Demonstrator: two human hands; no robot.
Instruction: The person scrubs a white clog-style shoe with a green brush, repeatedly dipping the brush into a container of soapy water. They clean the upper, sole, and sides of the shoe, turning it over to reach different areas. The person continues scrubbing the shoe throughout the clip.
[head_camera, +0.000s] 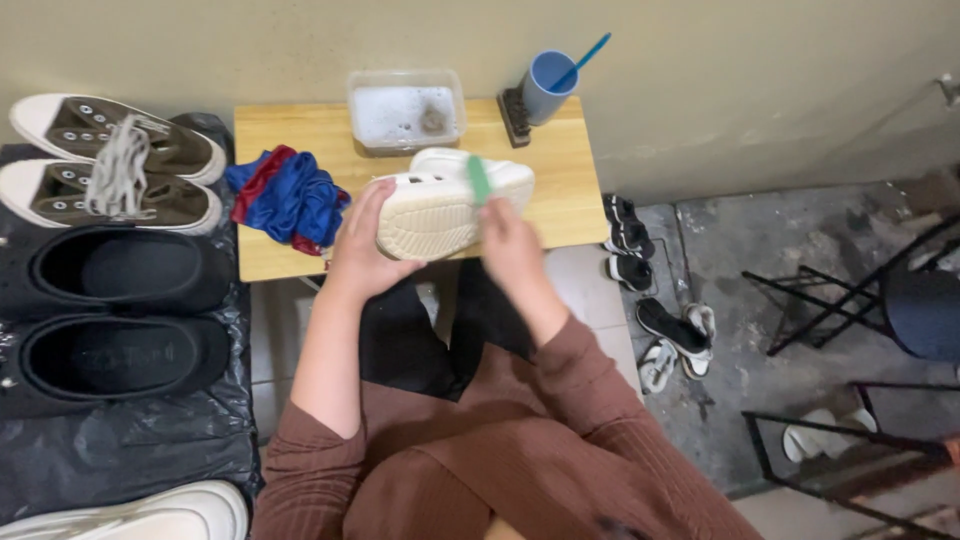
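1. Two hands of mine work over a small wooden surface (300, 255) set against a pale wall. My left hand (362, 240) has its fingers curled around the heel end of a white clog (440, 205), holding it sole-up just above the near edge of the surface.
2. My right hand (508, 240) is closed on a green brush (479, 180), whose head rests on the clog's pale, ridged sole. This hand is blurred.
3. On the surface, left of the clog, lies a bunched blue and red cloth (290, 195).
4. At the far edge stands a clear plastic tub (405, 110) of soapy water, and to its right a blue cup (548, 85) with a blue handle sticking out, beside a dark scrubbing brush (513, 115).
5. To my left, on black plastic sheeting (130, 440), sit a pair of brown lace-up sneakers (110, 160), a pair of black slip-on shoes (115, 310) nearer, and one white shoe (150, 515) nearest.
6. To my right, sandals (665, 330) lie scattered on the grey floor.
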